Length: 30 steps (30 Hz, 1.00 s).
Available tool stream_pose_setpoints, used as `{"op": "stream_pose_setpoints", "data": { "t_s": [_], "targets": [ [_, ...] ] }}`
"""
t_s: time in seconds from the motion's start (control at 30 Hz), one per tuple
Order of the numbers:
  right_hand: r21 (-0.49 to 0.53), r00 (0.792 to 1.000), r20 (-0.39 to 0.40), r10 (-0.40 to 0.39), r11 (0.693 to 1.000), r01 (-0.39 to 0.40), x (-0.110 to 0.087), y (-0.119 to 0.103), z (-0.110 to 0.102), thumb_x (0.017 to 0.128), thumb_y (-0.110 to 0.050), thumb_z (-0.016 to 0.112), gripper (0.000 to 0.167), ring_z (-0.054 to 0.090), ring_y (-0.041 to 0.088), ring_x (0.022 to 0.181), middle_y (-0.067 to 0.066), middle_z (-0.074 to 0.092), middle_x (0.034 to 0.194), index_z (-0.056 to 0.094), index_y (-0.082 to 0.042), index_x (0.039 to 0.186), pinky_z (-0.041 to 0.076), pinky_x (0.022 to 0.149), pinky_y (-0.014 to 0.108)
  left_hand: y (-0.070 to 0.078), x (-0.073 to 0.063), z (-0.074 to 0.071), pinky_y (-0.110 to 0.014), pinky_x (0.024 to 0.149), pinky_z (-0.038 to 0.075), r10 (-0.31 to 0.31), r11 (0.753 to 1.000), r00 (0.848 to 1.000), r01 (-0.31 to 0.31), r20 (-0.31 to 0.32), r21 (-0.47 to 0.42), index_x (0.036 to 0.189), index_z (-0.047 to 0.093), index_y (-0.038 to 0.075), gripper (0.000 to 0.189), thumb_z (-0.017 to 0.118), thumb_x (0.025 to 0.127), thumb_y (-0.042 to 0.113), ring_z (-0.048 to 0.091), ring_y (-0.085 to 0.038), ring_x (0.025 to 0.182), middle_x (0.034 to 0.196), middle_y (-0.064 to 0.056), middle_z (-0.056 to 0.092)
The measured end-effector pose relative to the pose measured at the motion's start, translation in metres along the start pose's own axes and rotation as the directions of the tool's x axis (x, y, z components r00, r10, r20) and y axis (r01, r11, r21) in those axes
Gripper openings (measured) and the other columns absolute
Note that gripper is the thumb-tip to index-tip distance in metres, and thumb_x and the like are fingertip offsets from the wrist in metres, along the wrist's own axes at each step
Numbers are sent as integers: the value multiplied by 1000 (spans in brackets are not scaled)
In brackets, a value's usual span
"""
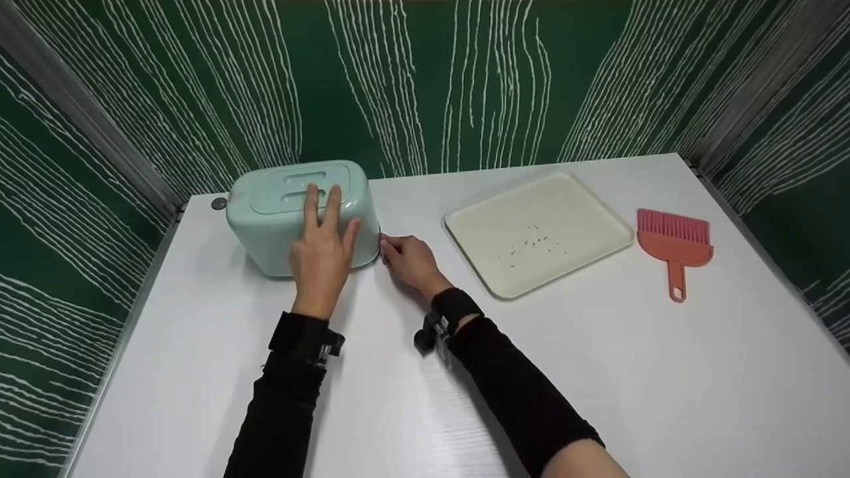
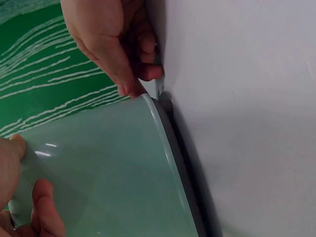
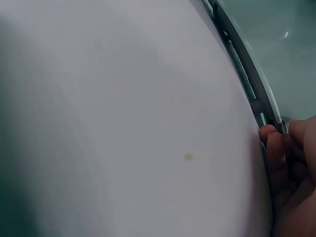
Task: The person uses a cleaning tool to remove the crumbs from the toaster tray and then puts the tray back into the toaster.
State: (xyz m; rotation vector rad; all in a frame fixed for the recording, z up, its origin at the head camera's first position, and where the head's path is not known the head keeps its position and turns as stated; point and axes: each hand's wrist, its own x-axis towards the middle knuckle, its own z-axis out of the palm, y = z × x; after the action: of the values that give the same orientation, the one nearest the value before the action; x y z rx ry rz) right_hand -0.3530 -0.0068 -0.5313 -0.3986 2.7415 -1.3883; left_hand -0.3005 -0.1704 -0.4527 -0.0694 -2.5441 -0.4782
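Observation:
A mint-green toaster (image 1: 265, 229) with two slots in its top stands upright at the table's back left. My left hand (image 1: 322, 249) rests on it, two fingers straight across the top by the slots and the thumb towards the right end. Low at that right end, my right hand (image 1: 408, 259) pinches the edge of the crumb tray (image 3: 284, 126) between thumb and fingers, close over the table. In the right wrist view, the dark base rim (image 3: 247, 64) runs up from the fingertips; most of the crumb tray is hidden under the toaster.
A cream tray (image 1: 591, 212) with dark crumbs (image 1: 534, 240) scattered on it lies right of the toaster. Beyond it lies a coral brush (image 1: 675, 249) with pink bristles. A dark round knob (image 1: 219, 203) shows at the toaster's left end. Green walls (image 1: 431, 86) enclose the white table (image 1: 664, 385).

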Motion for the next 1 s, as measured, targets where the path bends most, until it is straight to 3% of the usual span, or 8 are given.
{"op": "stream_pose_setpoints", "data": {
  "t_s": [0.1, 0.17, 0.27, 0.33, 0.4, 0.6, 0.8, 1.0],
  "targets": [
    [-24, 1000, 0, -9, 1000, 10, -2, -1, 2, 114, -31, 52, 39, 74, 26, 106, 10, 82, 106, 72, -10, 141, 55, 108, 42, -1, 1, 2, -48, 56, 53, 2, 1000, 1000, -2, 10, -3, 165, 44, 22, 62, 57, 110, 48, 62, -35, 63, 172, -19, 36],
    [-31, 1000, 7, 11, 999, -11, -4, -1, 3, 114, -31, 52, 43, 72, 30, 118, 13, 80, 119, 62, -10, 151, 53, 113, 43, -3, 2, 4, -48, 57, 54, 5, 1000, 1000, -4, 15, -9, 165, 44, 21, 62, 57, 111, 48, 64, -35, 65, 173, -19, 36],
    [-25, 998, 31, 46, 999, -45, -4, -2, 5, 114, -32, 54, 49, 70, 27, 108, 16, 77, 117, 56, -8, 156, 55, 101, 38, -5, 3, 8, -49, 57, 55, 9, 1000, 1000, -8, 26, -24, 165, 43, 21, 62, 56, 111, 47, 64, -37, 64, 173, -19, 35],
    [-8, 997, 52, 58, 998, -58, -4, -1, 3, 113, -31, 56, 50, 62, 22, 91, 12, 72, 101, 55, -7, 156, 51, 89, 36, -6, 4, 10, -50, 58, 56, 8, 999, 999, -7, 36, -34, 166, 42, 21, 62, 56, 111, 47, 65, -37, 65, 174, -19, 34],
    [7, 996, 66, 53, 999, -53, -3, 1, -1, 112, -30, 58, 50, 58, 19, 86, 10, 69, 96, 55, -5, 155, 51, 85, 35, -7, 6, 12, -50, 58, 57, 4, 999, 999, -2, 53, -41, 166, 41, 22, 63, 56, 111, 48, 65, -37, 64, 174, -19, 32],
    [3, 995, 97, 23, 1000, -23, -2, 12, -25, 110, -25, 60, 46, 70, 27, 98, 18, 76, 111, 58, -1, 150, 57, 96, 41, -11, 16, 20, -52, 63, 59, -19, 998, 995, 24, 96, -57, 169, 35, 23, 69, 58, 110, 50, 66, -40, 68, 177, -16, 26],
    [21, 988, 129, 79, 996, -83, -1, 19, -52, 112, -26, 58, 44, 72, 25, 97, 17, 71, 118, 57, -3, 150, 56, 83, 33, -25, 21, 24, -48, 62, 59, -64, 995, 991, 72, 119, -66, 171, 29, 22, 74, 61, 109, 47, 68, -38, 72, 180, -15, 18],
    [21, 990, 95, 107, 994, -110, -3, 32, -90, 113, -27, 56, 46, 67, 30, 118, 19, 65, 131, 54, -5, 153, 56, 100, 41, -36, 19, 30, -48, 64, 59, -98, 991, 988, 107, 122, -77, 173, 23, 18, 79, 63, 109, 43, 70, -39, 77, 182, -14, 10]
  ]
}}
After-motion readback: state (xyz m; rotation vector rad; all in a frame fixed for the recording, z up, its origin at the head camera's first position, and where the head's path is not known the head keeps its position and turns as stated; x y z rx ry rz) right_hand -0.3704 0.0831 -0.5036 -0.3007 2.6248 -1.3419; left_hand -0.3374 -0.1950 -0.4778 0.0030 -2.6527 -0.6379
